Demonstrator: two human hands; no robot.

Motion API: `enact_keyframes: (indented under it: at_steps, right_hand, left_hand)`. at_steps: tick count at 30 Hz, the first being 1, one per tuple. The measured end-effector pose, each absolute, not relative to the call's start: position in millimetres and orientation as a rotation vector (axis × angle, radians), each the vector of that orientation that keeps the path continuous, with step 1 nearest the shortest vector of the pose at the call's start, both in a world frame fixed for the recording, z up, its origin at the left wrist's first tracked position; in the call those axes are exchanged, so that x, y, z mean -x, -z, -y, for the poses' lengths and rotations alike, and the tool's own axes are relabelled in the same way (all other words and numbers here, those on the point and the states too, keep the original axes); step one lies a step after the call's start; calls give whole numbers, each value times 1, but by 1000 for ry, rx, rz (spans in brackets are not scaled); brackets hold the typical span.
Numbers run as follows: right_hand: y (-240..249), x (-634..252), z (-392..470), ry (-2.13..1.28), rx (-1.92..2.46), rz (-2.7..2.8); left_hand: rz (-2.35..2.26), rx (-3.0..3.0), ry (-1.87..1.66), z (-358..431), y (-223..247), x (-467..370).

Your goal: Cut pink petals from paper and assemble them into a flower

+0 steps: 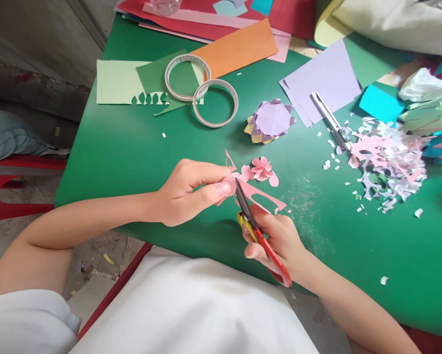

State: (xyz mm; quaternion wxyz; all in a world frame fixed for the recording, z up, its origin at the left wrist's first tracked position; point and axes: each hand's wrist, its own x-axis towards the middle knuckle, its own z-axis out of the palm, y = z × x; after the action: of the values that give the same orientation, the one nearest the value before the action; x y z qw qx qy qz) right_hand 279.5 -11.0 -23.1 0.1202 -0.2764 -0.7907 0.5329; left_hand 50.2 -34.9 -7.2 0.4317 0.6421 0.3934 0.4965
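Head view: my left hand (176, 195) pinches pink paper (249, 188) over near side of counter (132, 142); my right hand (286, 237) grips scissors (271, 253). Best turn paper slowly, fingertips clear of blades.

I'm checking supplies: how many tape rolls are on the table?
2. The farther roll lies over dark green paper and an orange strip; the nearer roll overlaps its right side. Others could be hidden under the papers.

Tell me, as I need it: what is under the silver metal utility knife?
The knife rests its upper end on lilac paper sheets; its lower end meets small pink and white paper scraps on the green table. What its body covers is hidden.
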Motion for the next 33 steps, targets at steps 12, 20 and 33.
enact_keyframes:
  at_steps: [12,20,33]
  right_hand:
    - [25,-281,12,-1651,794,2266]
    - [27,-283,13,-1652,784,2187]
    - [36,-277,16,-1746,561,2093]
  left_hand:
    - [-997,-1636,-1219,31,6,-48]
    - [-1144,-1483,-1243,25,10,-43]
    - [-1430,-2231,-749,10,54,-43]
